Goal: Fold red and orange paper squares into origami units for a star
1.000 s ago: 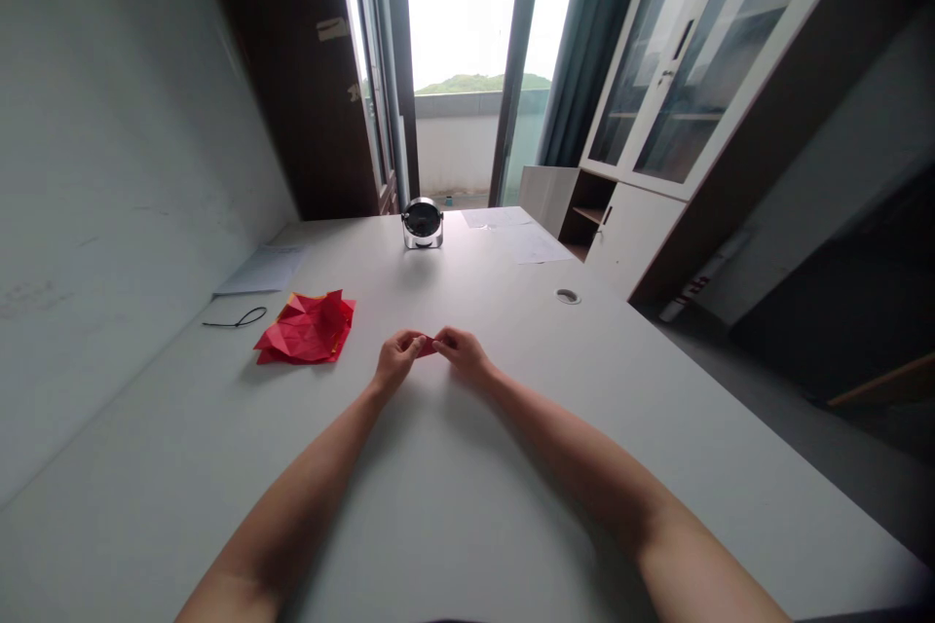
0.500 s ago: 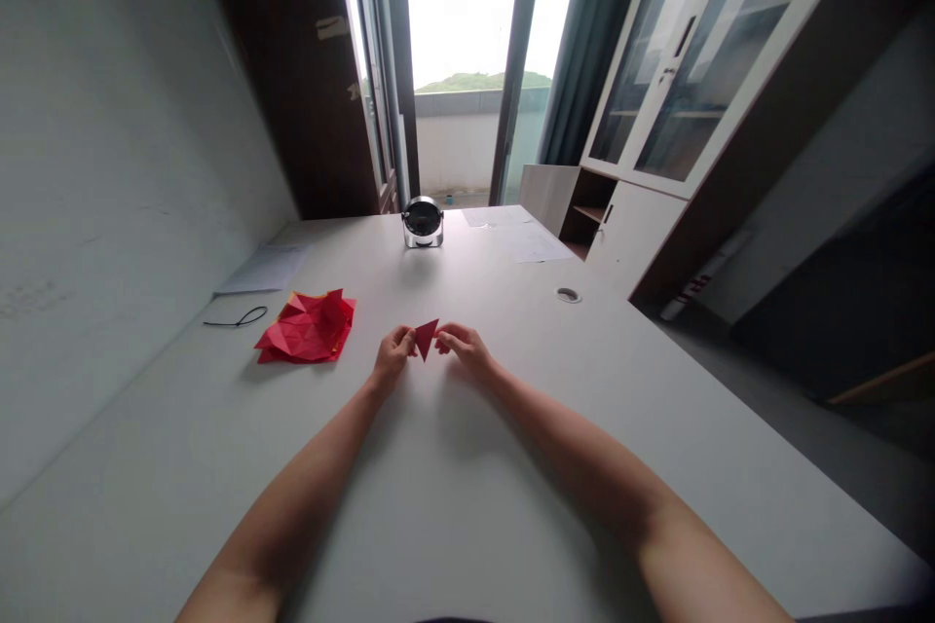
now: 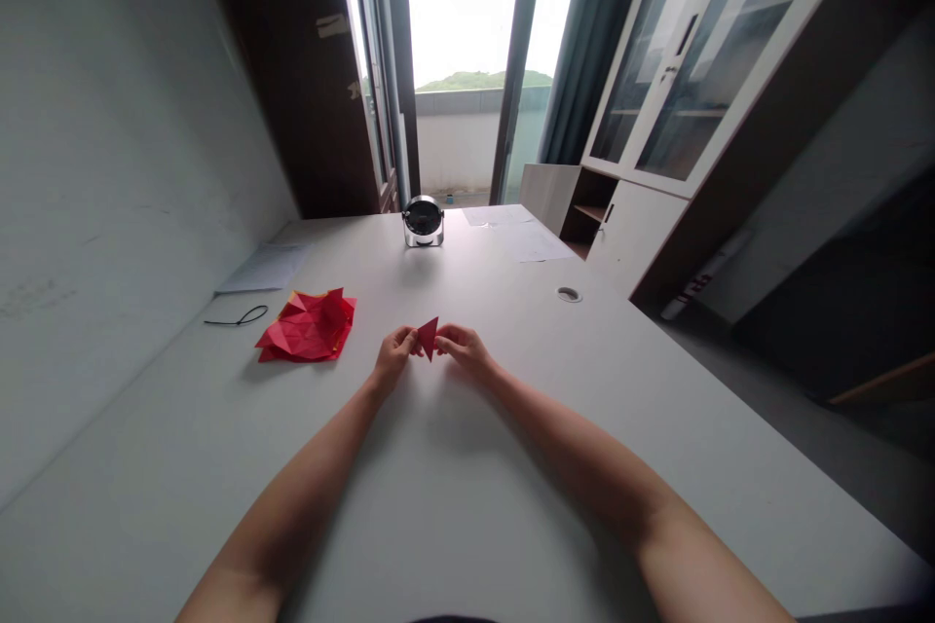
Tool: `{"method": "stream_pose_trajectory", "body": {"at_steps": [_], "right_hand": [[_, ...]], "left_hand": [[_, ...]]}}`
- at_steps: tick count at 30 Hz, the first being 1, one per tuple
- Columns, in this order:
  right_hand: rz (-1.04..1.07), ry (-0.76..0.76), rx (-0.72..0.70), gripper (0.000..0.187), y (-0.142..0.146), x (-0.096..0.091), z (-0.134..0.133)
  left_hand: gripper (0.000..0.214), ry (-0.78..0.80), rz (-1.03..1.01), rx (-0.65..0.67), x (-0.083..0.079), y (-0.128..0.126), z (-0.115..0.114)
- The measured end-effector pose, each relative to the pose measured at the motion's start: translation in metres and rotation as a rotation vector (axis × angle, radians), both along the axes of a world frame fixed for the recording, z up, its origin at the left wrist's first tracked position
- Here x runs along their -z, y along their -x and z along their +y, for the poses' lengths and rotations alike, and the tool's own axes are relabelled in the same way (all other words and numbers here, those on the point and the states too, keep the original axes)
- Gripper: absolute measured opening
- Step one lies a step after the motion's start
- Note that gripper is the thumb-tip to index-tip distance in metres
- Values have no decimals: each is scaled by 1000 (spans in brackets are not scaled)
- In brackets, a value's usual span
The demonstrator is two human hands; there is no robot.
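Observation:
A small red folded paper triangle [image 3: 428,337] stands upright between both hands, just above the white table [image 3: 467,467]. My left hand [image 3: 395,354] pinches its left edge with the fingers curled. My right hand [image 3: 462,348] pinches its right edge, thumb and forefinger pressed together. Both forearms reach out from the bottom of the view toward the middle of the table.
A pile of red folded paper pieces [image 3: 307,327] lies to the left, with a black hair tie [image 3: 235,319] and a white sheet [image 3: 263,269] beyond it. A small black desk fan [image 3: 423,220] and more sheets [image 3: 527,243] sit at the far end. A cable hole [image 3: 568,294] is on the right.
One second ago the red paper was nearly hidden, flat between the fingers. It has since been turned up into a visible triangle, and the hands have barely shifted.

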State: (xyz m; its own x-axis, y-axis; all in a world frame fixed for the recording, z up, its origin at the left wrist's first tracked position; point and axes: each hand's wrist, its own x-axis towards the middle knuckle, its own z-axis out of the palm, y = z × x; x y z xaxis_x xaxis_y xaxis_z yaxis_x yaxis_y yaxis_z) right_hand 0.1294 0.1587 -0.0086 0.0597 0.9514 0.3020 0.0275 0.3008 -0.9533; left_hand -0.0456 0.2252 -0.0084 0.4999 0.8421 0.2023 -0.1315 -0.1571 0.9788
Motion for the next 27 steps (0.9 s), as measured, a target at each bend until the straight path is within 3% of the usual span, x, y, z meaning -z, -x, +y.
{"method": "stream_pose_trajectory", "body": {"at_steps": [8,21,27], "right_hand": [[-8,-50,38,25,1,7,3],[-264,-57,270,15,0,8,4],[-232,-56,235,19,3,2,-1]], "left_hand": [[35,12,-2,-3,4,-1,3],[34,9,45,40,1,-2,-1],[40,0,63,74,-4,-2,-3]]}}
